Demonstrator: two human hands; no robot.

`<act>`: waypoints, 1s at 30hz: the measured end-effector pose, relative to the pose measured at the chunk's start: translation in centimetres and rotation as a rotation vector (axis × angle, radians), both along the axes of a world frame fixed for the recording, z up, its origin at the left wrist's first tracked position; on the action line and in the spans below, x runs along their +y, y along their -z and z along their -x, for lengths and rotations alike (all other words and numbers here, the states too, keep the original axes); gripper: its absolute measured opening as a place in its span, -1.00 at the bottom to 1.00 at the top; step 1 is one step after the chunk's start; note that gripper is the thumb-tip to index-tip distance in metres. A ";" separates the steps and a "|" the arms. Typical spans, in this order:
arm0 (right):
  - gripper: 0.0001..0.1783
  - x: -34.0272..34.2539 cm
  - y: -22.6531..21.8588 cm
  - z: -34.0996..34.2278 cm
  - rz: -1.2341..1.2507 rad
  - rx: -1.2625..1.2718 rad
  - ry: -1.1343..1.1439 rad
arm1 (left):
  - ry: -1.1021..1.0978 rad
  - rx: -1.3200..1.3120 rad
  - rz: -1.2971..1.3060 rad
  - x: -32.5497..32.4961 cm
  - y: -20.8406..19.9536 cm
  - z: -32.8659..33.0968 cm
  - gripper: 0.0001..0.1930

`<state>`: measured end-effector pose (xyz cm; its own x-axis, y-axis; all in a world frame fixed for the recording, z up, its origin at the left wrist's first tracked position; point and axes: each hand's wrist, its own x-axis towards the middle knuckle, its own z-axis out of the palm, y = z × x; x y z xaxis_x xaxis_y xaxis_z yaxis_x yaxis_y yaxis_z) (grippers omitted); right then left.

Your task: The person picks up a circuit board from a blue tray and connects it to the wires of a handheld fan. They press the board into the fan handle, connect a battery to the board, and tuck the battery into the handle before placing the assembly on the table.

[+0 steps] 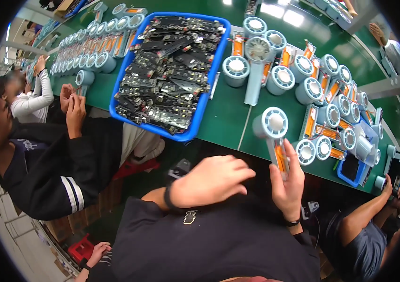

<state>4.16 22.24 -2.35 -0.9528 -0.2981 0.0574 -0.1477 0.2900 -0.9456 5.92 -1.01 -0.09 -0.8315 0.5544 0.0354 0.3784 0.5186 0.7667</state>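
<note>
My right hand (pixel 289 185) grips a light-blue handheld fan (pixel 275 123) by its handle, over the front edge of the green table. The fan's round head points up and away, and an orange battery shows in the uncovered handle. To its left, my left hand (pixel 214 181) hovers in front of my chest, back of the hand up, fingers loosely stretched and apart from the fan. Nothing shows in it. Beyond my hands, another fan with a clear-looking ribbed head (pixel 258 50) lies with its handle toward me.
A blue tray (pixel 188 135) heaped with black circuit boards stands left of centre. Many similar fans (pixel 310 90) crowd the table at right, near a small blue tray (pixel 349 181). At left, a co-worker holds a fan (pixel 85 79); another person's arm (pixel 366 207) is at right.
</note>
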 end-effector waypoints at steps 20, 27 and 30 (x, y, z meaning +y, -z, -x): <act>-0.48 -2.7 5.0 1.9 0.184 0.300 0.194 | -0.373 0.473 -0.135 -10.1 -3.9 8.3 -0.60; -0.69 -2.6 4.0 2.1 -0.134 0.516 0.289 | -0.299 -0.083 -0.504 1.7 1.0 1.9 -0.73; -0.69 -2.7 3.8 3.3 -0.108 0.593 0.236 | -0.526 -0.510 -0.731 3.1 3.6 1.4 -0.73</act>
<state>0.84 19.51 -6.15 -0.8090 -0.1182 0.5758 -0.5569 0.4676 -0.6864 4.50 2.05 -3.68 -0.9731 0.1016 -0.2068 -0.2192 -0.1323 0.9667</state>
